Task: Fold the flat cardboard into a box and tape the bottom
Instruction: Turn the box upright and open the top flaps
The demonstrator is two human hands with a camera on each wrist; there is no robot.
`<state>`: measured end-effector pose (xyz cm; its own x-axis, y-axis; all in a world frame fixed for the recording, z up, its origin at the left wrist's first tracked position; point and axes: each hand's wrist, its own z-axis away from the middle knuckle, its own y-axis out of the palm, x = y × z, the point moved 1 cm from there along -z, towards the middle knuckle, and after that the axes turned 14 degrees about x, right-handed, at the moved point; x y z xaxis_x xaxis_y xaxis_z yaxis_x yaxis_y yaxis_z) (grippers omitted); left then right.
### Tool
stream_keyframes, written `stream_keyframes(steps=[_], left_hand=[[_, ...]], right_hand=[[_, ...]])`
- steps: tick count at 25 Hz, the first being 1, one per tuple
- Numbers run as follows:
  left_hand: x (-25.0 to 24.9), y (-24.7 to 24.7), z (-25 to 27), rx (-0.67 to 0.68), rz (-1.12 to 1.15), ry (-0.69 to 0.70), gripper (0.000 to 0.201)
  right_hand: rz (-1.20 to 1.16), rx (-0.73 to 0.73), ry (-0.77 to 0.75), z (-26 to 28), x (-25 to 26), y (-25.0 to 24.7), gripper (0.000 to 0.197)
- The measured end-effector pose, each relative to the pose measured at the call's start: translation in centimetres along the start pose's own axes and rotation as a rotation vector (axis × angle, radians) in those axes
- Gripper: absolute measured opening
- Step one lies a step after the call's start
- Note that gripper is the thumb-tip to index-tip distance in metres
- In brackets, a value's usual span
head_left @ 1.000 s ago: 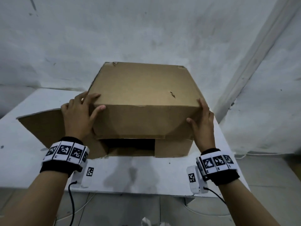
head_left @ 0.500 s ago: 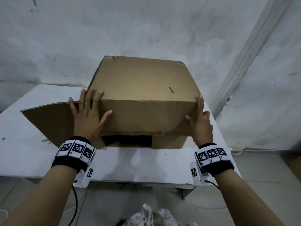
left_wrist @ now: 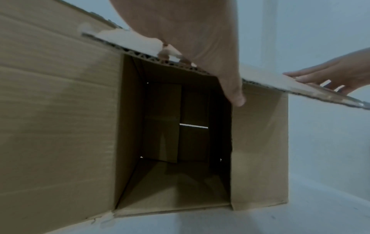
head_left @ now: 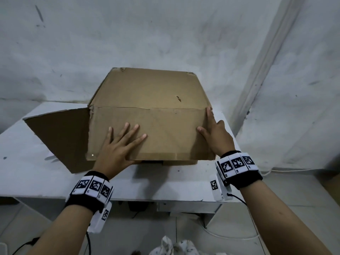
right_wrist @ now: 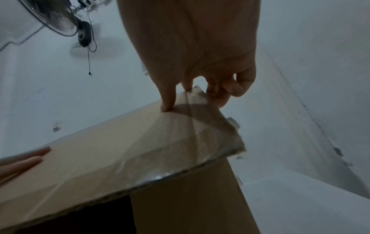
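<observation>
Flap (head_left: 165, 129) beneath left grip (head_left: 117, 150), right grip (head_left: 219, 137)

One box (head_left: 147, 89), two hands (head_left: 117, 150) (head_left: 218, 138), one table (head_left: 27, 162), perhaps one fan (right_wrist: 58, 20)

fan (right_wrist: 60, 23) cut off at top edge, box (left_wrist: 50, 110) interior too dark, cloth (head_left: 173, 247) cut off below
</observation>
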<state>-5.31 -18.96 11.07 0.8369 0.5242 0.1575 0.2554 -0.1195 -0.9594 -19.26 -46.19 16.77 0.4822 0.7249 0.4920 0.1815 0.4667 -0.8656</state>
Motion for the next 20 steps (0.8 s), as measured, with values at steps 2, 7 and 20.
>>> stream_keyframes(steps=[2, 7, 20], left_hand=[[0.1, -0.9, 1.3, -0.124, 0.028, 0.057, 0.066], [-0.3, -3.9, 2.6, -0.353, 0.087, 0.045, 0.042], [1.9, -10.9, -5.9, -0.52, 0.054, -0.324, 0.055]], right_hand=[[0.019, -0.045, -0.071, 0.3, -0.1, -0.3, 0.065], [-0.437, -0.144, -0.615, 4.0, -1.2, 1.5, 0.062], [-0.887, -0.757, -0.54, -1.2, 7.6, -4.4, 0.047]])
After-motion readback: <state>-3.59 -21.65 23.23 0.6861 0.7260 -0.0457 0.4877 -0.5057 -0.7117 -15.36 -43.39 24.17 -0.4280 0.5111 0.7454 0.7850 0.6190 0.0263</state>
